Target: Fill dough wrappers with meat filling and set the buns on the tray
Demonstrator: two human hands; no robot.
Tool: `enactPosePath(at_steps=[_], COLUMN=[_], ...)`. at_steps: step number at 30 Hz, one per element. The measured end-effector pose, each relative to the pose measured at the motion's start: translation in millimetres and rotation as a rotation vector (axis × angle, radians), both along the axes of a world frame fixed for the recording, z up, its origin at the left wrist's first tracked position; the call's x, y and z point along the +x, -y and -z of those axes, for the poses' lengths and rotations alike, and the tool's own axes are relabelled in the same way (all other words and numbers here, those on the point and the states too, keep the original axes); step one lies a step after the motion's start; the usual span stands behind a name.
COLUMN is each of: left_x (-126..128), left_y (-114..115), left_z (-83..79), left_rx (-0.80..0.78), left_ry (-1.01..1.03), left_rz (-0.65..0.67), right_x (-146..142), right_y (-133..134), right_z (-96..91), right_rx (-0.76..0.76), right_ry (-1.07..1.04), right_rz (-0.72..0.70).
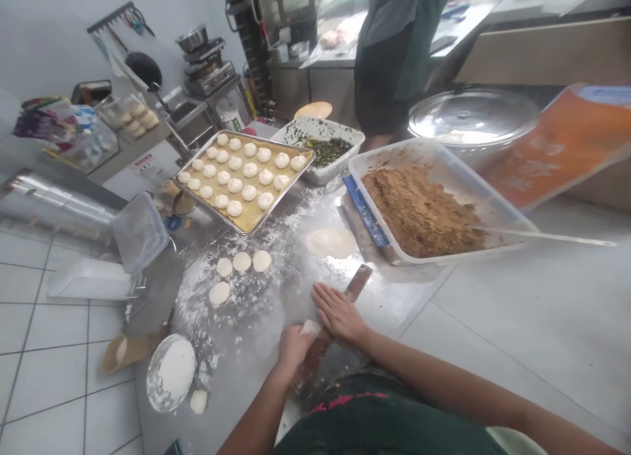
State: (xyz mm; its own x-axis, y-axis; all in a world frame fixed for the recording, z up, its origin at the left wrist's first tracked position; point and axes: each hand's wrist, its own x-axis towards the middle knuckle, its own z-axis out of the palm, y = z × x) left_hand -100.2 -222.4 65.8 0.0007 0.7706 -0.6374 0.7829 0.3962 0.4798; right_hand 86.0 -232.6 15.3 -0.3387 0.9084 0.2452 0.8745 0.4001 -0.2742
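Observation:
My left hand is closed on the edge of a small dough wrapper. Over the brown rolling pin lies my right hand, palm down with its fingers stretched out. The pin runs slantwise across the steel table, its near end partly behind my left forearm. Just beyond my hands rests a flat oval sheet of dough. Several round dough pieces lie on the floured surface to the left. A single dough lump sits beside a bowl of flour at the near left.
A tray of pleated buns stands at the back left. Behind it is a white tub of chopped greens. A plastic tub of brown filling stands right, its spoon handle jutting out. A person stands beyond the table.

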Motion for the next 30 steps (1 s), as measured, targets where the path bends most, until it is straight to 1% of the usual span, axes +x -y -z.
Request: enactPosePath(at_steps=[1,2,3,5,7,8,10,12,14,16,17,18,20,22,25,27,29,30], left_x=[2.1,3.2,3.2,2.3,3.3,5.2,9.8,11.3,5.8,-6.1,-13.2,-20.4,-33.4,-43.1,-47.7,-41.2,-26.5,-17.1], left_y=[1.1,1.0,-0.7,-10.4,-31.0,-46.1,-85.4,-131.3,-173.5,-201.5,-208.3,-210.1,-199.9,-175.1,-125.0,-93.1,-68.1,-59.0], left_z=[1.6,3.2,4.6,6.6,6.6,5.6,1.3,-4.8,-10.1,-11.6,-10.2,-7.5,0.6,9.1,15.4,15.8,16.6,17.9], left_rx=[0.009,0.017,0.019,0.008,0.011,0.032,0.116,0.244,0.374,0.455,0.473,0.479,0.454,0.393,0.318,0.37,0.511,0.586], left_ry=[0.02,0.044,0.072,0.138,0.217,0.253,0.301,0.297,0.234,0.15,0.114,0.083,0.043,0.024,0.007,-0.036,-0.131,-0.183], left_rz=[0.023,0.038,0.045,0.044,0.029,0.02,0.006,-0.016,-0.04,-0.042,-0.032,-0.017,0.024,0.07,0.113,0.095,0.084,0.099], right_x=[-3.6,-5.0,-3.2,9.1,26.9,34.7,44.3,45.9,43.8,42.6,42.7,43.3,44.7,45.0,42.2,39.1,35.8,34.4], right_y=[-6.1,-9.4,-8.9,2.1,18.5,25.2,31.7,29.8,24.5,20.4,19.4,19.1,19.7,20.8,21.9,22.4,23.0,23.3], right_z=[-2.1,-3.4,-3.4,1.0,9.5,13.9,20.6,23.8,24.9,26.1,26.9,28.0,30.2,31.7,31.3,29.5,27.0,25.6], right_rx=[-0.003,0.004,0.017,0.066,0.091,0.103,0.13,0.159,0.178,0.184,0.182,0.178,0.171,0.154,0.117,0.089,0.055,0.038], right_ry=[-0.009,-0.014,-0.015,-0.009,0.017,0.033,0.046,0.038,0.027,0.026,0.027,0.027,0.029,0.03,-0.004,-0.044,-0.061,-0.062], right_rz=[0.027,0.016,-0.025,-0.164,-0.202,-0.207,-0.212,-0.225,-0.238,-0.247,-0.247,-0.246,-0.249,-0.251,-0.242,-0.225,-0.213,-0.204])
